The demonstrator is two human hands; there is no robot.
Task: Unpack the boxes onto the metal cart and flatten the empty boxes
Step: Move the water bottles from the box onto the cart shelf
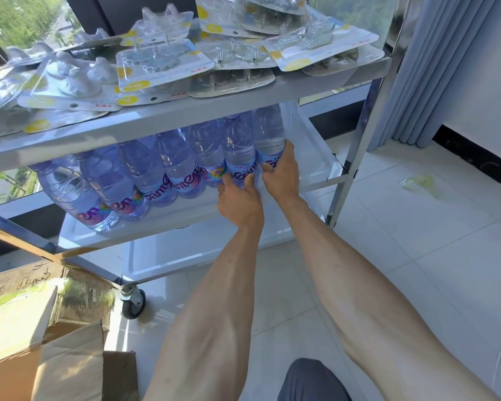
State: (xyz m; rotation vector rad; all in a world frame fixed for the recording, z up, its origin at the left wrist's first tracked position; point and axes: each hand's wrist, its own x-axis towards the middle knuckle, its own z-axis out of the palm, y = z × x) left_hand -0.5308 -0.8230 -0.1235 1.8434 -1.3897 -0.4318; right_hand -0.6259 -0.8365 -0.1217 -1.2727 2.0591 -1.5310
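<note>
Standing in a row on the middle shelf point(310, 157) of the metal cart point(368, 134), at frame centre, are the water bottles point(145, 166). The right hand point(281, 172) grips the rightmost bottle point(268, 140), and the left hand point(239, 202) curls round its neighbour point(237, 149) (both near the labels). Blister packs point(162, 65) cover the top shelf; an open cardboard box point(70, 360) sits lower left.

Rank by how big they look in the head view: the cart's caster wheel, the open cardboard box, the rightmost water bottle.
1. Cardboard box, though nearest the camera.
2. Rightmost water bottle.
3. Caster wheel.
</note>
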